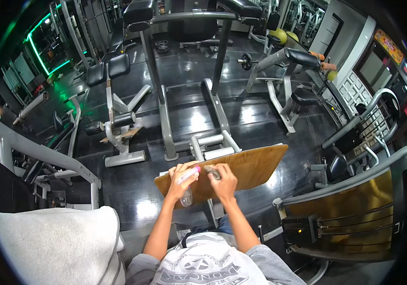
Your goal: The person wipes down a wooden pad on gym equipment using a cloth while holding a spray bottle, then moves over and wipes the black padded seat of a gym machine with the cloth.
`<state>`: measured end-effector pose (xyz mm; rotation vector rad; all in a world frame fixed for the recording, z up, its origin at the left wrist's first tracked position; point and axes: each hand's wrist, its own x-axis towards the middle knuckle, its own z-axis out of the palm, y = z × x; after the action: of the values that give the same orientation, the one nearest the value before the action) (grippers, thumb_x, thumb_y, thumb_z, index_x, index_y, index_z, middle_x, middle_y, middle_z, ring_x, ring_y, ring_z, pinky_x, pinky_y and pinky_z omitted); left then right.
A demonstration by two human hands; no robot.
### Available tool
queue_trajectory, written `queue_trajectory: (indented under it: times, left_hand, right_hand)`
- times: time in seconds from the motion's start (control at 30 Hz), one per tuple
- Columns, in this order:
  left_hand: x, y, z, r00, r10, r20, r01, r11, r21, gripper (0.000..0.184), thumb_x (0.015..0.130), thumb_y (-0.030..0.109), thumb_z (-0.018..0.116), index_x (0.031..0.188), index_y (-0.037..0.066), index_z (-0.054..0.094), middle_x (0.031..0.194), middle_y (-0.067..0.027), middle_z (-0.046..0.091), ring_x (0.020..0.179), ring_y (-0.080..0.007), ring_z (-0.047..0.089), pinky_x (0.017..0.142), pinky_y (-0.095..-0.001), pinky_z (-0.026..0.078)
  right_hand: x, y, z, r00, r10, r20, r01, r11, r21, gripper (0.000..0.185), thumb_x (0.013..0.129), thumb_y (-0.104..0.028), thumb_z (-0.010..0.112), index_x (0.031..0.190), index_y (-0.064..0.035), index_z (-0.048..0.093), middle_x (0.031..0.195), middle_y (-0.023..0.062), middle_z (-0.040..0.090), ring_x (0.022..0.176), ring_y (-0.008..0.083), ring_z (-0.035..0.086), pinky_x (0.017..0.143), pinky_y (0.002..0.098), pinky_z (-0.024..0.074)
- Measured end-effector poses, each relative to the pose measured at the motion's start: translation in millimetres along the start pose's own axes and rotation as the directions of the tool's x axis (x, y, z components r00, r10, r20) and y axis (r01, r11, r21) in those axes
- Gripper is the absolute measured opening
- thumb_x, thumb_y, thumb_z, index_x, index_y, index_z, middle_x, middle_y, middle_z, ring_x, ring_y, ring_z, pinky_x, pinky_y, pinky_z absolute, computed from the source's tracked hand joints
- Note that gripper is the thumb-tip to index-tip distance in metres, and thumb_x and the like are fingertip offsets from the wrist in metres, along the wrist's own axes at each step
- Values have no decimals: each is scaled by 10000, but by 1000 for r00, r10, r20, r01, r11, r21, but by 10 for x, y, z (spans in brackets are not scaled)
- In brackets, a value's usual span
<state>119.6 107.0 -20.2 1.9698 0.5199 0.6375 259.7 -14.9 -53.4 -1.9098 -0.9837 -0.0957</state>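
Note:
My left hand (180, 185) is closed around a small clear spray bottle (186, 197) with a pink and white top. The bottle's lower part hangs below my fingers. Just to the right, my right hand (224, 183) grips a bunched greyish cloth (214, 172), its folds mostly hidden by my fingers. Both hands are over the near side of a tilted wooden board (255, 168), which is part of a machine in front of me. From this angle I cannot tell whether the cloth touches the wood.
Ahead stands a grey-framed machine (166, 123) with black pads. A padded bench (118, 66) is to the left, a preacher-style bench (286, 90) to the right. A white towel (56, 242) drapes at lower left. A weight machine with a brown panel (350, 209) stands close on my right.

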Motion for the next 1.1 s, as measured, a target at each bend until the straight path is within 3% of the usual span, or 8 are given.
queue_trajectory:
  times: [0.37,0.5,0.57,0.67,0.7,0.77,0.93,1.1]
  left_hand:
    - [1,32,-12,1000,-14,13,13,999,31,447,903,441,569,1197,123,676,1018,29,687,1037,-145,493,995,-367,208]
    - [-2,17,2,1000,-16,7,15,999,46,416,908,438,563,1124,112,705,1085,27,680,1047,-153,492,995,-370,212]
    - [4,-14,25,1000,-14,-13,16,994,105,472,908,435,555,1270,143,637,888,47,667,1006,-122,506,994,-333,215]
    - [4,31,72,998,0,-60,9,989,149,456,900,416,579,1258,140,645,881,43,674,987,-130,510,990,-335,224]
    - [15,68,85,998,5,-56,4,988,153,456,900,416,579,1258,140,645,881,43,674,987,-130,510,990,-335,224]
    - [30,177,110,995,-70,-74,85,971,224,314,887,382,612,941,106,751,1212,-3,662,1030,-189,518,982,-366,251]
    - [149,402,200,998,-58,-24,63,940,334,322,885,373,601,938,95,755,1208,-24,666,1082,-216,528,1002,-379,282]
    - [362,404,346,998,-26,60,9,967,256,360,886,362,580,984,52,736,1172,-71,677,1099,-249,548,996,-371,348]
  right_hand:
    - [279,225,-227,953,99,-288,-89,995,46,203,748,-77,722,938,-51,656,976,108,652,904,310,657,776,392,522]
    - [182,-4,-58,991,34,-132,-16,990,138,235,725,-95,759,946,-85,677,980,86,649,909,299,655,775,396,521]
    - [127,6,-40,998,-64,-16,66,994,88,260,707,-128,790,951,-136,700,982,30,648,899,264,657,749,389,524]
    - [143,129,-149,988,-126,91,125,992,20,252,705,-149,793,941,-147,706,989,4,649,889,242,659,732,381,524]
    - [164,220,-192,987,-141,82,143,989,-21,245,706,-174,793,935,-159,707,970,-16,648,872,233,660,716,378,525]
    - [228,421,-342,995,-95,41,97,994,-42,227,723,-197,769,938,-161,707,954,0,652,841,258,665,704,390,529]
    - [465,660,-757,990,57,-133,-55,998,15,188,741,-149,751,919,-126,697,911,50,655,805,295,669,697,394,531]
    - [424,417,-463,993,-4,-120,19,993,120,251,703,-135,793,933,-121,695,933,58,651,844,280,664,726,390,524]
